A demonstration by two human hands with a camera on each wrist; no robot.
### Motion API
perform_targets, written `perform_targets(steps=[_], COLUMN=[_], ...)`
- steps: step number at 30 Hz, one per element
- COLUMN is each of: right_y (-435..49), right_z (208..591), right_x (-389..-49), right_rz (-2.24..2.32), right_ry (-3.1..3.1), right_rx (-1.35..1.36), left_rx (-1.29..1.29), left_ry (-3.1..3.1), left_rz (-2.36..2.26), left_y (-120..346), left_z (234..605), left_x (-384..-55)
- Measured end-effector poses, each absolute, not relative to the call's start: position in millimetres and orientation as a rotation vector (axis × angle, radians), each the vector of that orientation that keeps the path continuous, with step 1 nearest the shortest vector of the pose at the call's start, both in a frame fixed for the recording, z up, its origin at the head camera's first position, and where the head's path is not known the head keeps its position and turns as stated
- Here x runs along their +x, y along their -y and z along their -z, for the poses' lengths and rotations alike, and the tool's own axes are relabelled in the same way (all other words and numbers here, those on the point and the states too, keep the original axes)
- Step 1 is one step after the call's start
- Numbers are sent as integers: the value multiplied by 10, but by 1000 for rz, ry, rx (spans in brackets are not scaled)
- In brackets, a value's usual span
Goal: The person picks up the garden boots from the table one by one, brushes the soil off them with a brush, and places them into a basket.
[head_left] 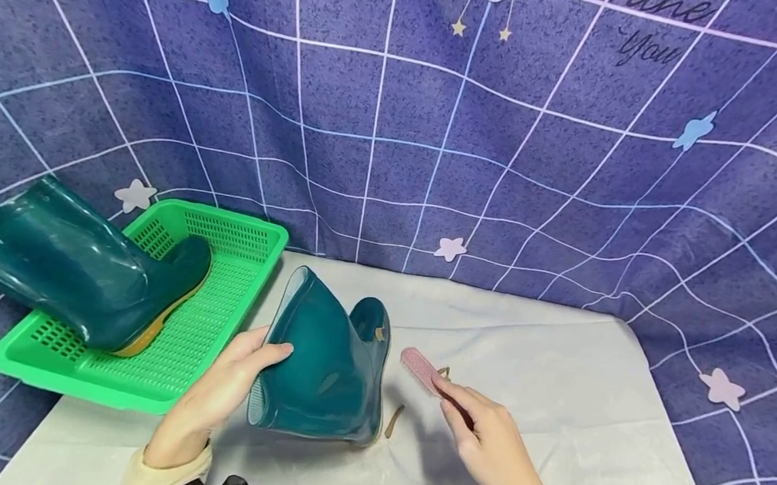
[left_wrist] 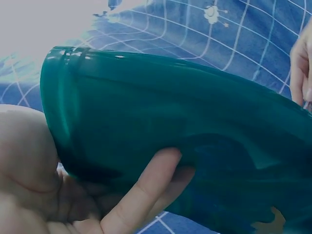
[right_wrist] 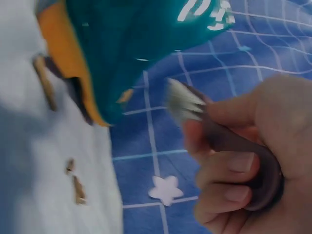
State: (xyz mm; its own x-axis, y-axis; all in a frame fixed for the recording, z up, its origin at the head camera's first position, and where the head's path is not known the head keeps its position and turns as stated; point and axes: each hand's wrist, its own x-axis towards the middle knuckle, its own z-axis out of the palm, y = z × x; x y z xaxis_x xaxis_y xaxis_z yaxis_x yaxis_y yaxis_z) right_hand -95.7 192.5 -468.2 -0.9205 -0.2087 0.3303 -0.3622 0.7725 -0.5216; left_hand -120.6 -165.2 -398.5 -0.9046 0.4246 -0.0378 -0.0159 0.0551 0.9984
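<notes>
A dark green rubber boot (head_left: 317, 375) stands tilted over the white-covered table. My left hand (head_left: 227, 379) grips it at the top of the shaft, with the thumb on the outer side. In the left wrist view, fingers (left_wrist: 139, 200) lie along the boot's shaft (left_wrist: 146, 107). To the right of the boot, my right hand (head_left: 492, 440) holds a scrub brush (head_left: 419, 368) by its handle, apart from the boot. White bristles (right_wrist: 184, 100) show, blurred, in the right wrist view. A brown patch (head_left: 380, 334) sticks to the boot near the toe.
A second green boot (head_left: 75, 261) with a yellow sole lies in a green basket (head_left: 256, 285) at the left. Brown scraps (head_left: 393, 422) lie on the white table cover (head_left: 558, 365) between boot and brush. A blue gridded curtain (head_left: 398, 135) hangs behind.
</notes>
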Motion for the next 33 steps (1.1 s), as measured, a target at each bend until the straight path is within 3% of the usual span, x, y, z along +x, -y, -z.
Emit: perform_targets(steps=[13, 23, 33], right_y=[-1367, -1388, -1470], right_z=[5204, 5355, 5355], right_x=[-1098, -1129, -1153], right_rz=[-1019, -902, -865], right_ry=[2545, 2625, 2718], right_rx=[616, 517, 418], left_rx=[422, 646, 668], left_ry=[-1900, -1855, -1902], left_rz=[-1861, -1829, -1804], left_y=[1970, 1969, 1983], left_z=[3937, 3902, 3913], left_x=[-1191, -1195, -1174])
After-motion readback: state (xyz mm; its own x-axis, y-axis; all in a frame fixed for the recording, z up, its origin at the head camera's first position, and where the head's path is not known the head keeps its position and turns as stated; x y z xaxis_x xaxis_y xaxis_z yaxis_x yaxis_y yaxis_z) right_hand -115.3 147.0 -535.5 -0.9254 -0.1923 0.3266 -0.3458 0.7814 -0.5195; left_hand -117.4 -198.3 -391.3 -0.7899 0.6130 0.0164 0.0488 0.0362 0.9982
